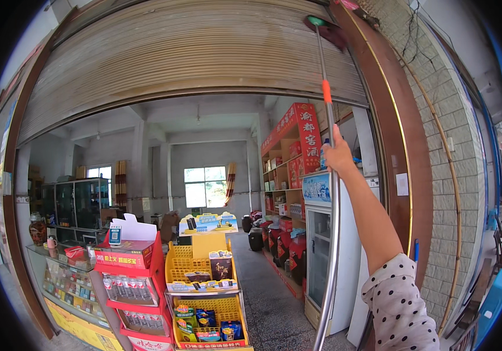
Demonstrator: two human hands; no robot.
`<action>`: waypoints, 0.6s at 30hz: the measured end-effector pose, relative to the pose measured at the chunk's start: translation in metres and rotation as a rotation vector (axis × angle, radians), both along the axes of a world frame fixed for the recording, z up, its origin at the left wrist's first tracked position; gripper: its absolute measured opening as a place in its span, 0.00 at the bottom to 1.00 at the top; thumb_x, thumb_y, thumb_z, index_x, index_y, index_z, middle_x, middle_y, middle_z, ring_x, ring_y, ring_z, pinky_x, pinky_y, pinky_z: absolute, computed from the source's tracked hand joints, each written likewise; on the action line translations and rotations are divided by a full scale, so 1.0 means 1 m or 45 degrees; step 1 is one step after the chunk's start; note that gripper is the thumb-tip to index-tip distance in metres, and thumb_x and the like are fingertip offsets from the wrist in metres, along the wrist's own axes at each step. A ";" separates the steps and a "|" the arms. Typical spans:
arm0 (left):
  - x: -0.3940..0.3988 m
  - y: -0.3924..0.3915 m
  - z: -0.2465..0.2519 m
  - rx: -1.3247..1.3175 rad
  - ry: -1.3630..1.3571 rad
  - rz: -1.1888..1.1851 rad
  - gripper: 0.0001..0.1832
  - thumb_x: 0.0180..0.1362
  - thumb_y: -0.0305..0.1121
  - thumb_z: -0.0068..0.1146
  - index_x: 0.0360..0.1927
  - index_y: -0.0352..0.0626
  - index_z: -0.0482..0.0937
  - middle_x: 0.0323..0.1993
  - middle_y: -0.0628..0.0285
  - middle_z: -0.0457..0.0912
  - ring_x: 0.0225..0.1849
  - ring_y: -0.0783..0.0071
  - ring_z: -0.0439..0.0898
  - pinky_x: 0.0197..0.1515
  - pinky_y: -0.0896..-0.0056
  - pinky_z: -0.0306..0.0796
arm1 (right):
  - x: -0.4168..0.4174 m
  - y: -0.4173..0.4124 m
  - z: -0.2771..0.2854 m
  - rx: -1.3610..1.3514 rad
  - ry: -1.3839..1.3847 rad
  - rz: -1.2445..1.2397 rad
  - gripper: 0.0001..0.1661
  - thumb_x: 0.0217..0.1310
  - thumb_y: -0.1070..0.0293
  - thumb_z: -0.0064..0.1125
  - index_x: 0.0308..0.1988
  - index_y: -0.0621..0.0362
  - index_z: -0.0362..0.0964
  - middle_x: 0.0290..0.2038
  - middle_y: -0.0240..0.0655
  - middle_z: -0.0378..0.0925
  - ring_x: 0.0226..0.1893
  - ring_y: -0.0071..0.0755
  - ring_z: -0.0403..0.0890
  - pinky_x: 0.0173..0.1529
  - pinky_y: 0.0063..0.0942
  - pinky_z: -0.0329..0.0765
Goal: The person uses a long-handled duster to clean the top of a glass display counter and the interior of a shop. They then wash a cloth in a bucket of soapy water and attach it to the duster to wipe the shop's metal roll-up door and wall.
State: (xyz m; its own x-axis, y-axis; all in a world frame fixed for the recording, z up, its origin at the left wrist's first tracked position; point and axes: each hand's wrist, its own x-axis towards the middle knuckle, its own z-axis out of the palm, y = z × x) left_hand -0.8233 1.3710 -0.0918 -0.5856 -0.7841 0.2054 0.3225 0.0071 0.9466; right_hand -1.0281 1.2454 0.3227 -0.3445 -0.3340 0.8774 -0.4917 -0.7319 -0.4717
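My right hand (338,151) grips the metal pole (334,219) of a long-handled mop or broom, below its orange collar (326,91). The pole stands nearly upright, and its lower end runs out of view at the bottom. Its green-jointed, dark head (327,31) is against or just before the upper right part of a ribbed roller shutter (189,52). That head is blurred, so its kind is unclear. The shutter is partly lowered over a shop entrance. My left hand is out of view.
Inside the doorway stand a red display rack (163,263) with bottled water, a yellow snack rack (244,316), a glass counter (60,256) and a glass-door refrigerator (347,263). A brown door frame (402,175) and a bamboo pole (446,131) rise at right. Wooden shelving (277,151) lies behind.
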 end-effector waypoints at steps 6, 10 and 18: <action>0.035 -0.016 -0.063 -0.118 -0.141 0.180 0.17 0.66 0.50 0.40 0.28 0.49 0.64 0.16 0.68 0.61 0.15 0.78 0.60 0.16 0.74 0.55 | 0.014 -0.019 -0.041 0.142 -0.198 0.357 0.15 0.61 0.73 0.45 0.48 0.51 0.57 0.20 0.31 0.64 0.10 0.23 0.64 0.09 0.25 0.63; 0.086 0.003 -0.146 -0.162 -0.317 0.372 0.17 0.66 0.50 0.40 0.30 0.49 0.65 0.18 0.66 0.63 0.17 0.75 0.61 0.18 0.73 0.56 | 0.109 -0.023 -0.056 0.188 -0.172 0.358 0.30 0.61 0.70 0.46 0.61 0.51 0.47 0.22 0.33 0.66 0.12 0.24 0.66 0.11 0.26 0.65; 0.190 0.104 -0.305 -0.059 -0.742 0.639 0.16 0.66 0.49 0.41 0.33 0.48 0.66 0.21 0.63 0.65 0.22 0.71 0.62 0.22 0.69 0.57 | 0.327 0.017 -0.111 0.316 0.168 0.529 0.36 0.60 0.70 0.45 0.65 0.55 0.40 0.30 0.46 0.74 0.16 0.35 0.73 0.16 0.30 0.72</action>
State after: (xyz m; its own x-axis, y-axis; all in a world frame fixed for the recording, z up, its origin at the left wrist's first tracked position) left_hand -0.6333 1.4749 -0.3973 -0.1859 -0.9825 0.0115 -0.2805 0.0643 0.9577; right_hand -0.7012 1.2621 0.2116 -0.0300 -0.6234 0.7813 -0.2497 -0.7522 -0.6098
